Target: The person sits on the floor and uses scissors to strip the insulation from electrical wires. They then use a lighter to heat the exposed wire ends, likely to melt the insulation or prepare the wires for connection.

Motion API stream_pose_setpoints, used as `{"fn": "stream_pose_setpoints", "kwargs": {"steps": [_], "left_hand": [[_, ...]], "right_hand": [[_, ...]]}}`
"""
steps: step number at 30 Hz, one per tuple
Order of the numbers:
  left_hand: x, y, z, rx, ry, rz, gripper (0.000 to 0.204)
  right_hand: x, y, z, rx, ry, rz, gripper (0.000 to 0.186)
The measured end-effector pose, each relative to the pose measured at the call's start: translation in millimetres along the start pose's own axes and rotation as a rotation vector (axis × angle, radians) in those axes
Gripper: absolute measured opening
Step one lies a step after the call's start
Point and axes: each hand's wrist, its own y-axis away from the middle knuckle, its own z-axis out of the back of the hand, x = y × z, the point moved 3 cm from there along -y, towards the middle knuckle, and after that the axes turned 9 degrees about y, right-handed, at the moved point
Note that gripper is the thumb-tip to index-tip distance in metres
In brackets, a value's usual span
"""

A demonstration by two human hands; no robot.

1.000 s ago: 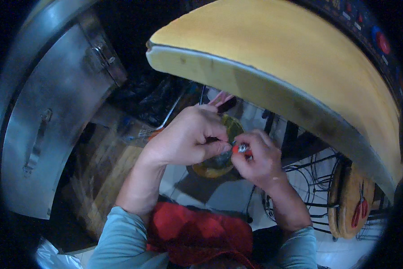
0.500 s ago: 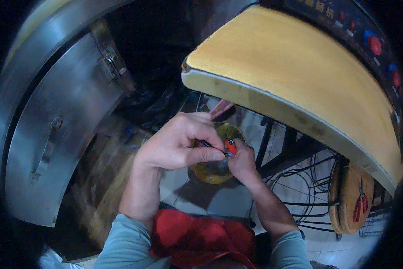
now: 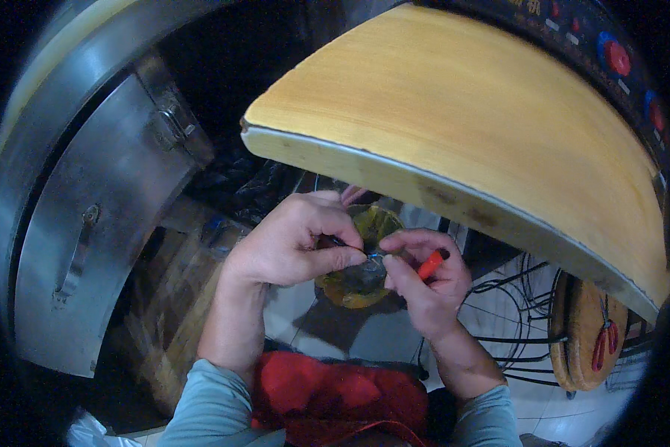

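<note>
My left hand (image 3: pixel 301 238) is closed in a pinch on a thin dark wire (image 3: pixel 336 242) with fine blue and copper-coloured strands near its end. My right hand (image 3: pixel 428 290) has its thumb and forefinger at the wire's end and also grips a small red tool (image 3: pixel 429 264) with a black tip against the curled fingers. Beneath both hands is a round bin (image 3: pixel 353 296) with a yellowish liner; its contents are unclear. A pink strap-like item (image 3: pixel 353 194) shows behind my left hand.
A yellow board (image 3: pixel 454 89) overhangs my hands, beside a black control panel (image 3: pixel 614 56). A steel cabinet (image 3: pixel 89 171) stands left. Round wooden boards (image 3: pixel 573 343) on a wire rack hold red-handled scissors (image 3: pixel 607 343) at the right. Dark plastic (image 3: pixel 242 179) lies behind.
Compared with half a second ago, my right hand has shifted right and turned, the red tool now sitting back from the wire in its fingers. My left hand keeps its pinch.
</note>
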Motion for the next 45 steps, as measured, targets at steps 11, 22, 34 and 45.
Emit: {"fn": "stream_pose_setpoints", "kwargs": {"steps": [11,22,34,45], "left_hand": [[-26,-7,-2,-0.053,-0.090,-0.120,0.013],[-19,1,-2,-0.016,-0.095,-0.081,0.014],[-13,8,0,-0.008,-0.120,-0.051,0.010],[-6,5,-15,-0.084,0.038,0.047,0.026]], "right_hand": [[-22,-1,13,-0.040,0.126,0.043,0.027],[-20,-6,0,0.079,0.058,-0.020,0.027],[-27,-13,-1,0.022,-0.130,-0.396,0.015],[-41,8,-8,0.057,0.203,0.008,0.018]]}}
